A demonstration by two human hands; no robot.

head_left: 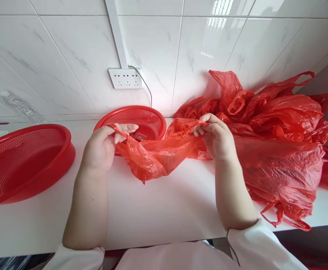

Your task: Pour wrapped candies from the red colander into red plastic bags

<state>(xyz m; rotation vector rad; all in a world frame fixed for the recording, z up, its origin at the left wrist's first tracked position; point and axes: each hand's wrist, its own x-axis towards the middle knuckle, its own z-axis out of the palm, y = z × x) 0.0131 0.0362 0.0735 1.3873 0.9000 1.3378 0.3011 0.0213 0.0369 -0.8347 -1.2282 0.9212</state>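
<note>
A thin red plastic bag (pixel 155 157) hangs stretched between my two hands above the white counter. My left hand (pixel 103 144) pinches one end of it, a narrow twisted strip like a handle, between thumb and fingers. At the other end, my right hand (pixel 216 135) grips the bag's gathered edge with its fingertips. Behind the bag stands a round red mesh basket (pixel 149 116), partly covered by it. Inside that basket lies a small dark red packet (pixel 140 137), whose kind I cannot make out.
A big heap of red plastic bags (pixel 279 157) covers the counter's right side. At the left sits a larger red basket (pixel 40 165), with a clear plastic bottle (pixel 21 107) behind it. A power socket strip (pixel 125 78) with a grey cable is on the tiled wall.
</note>
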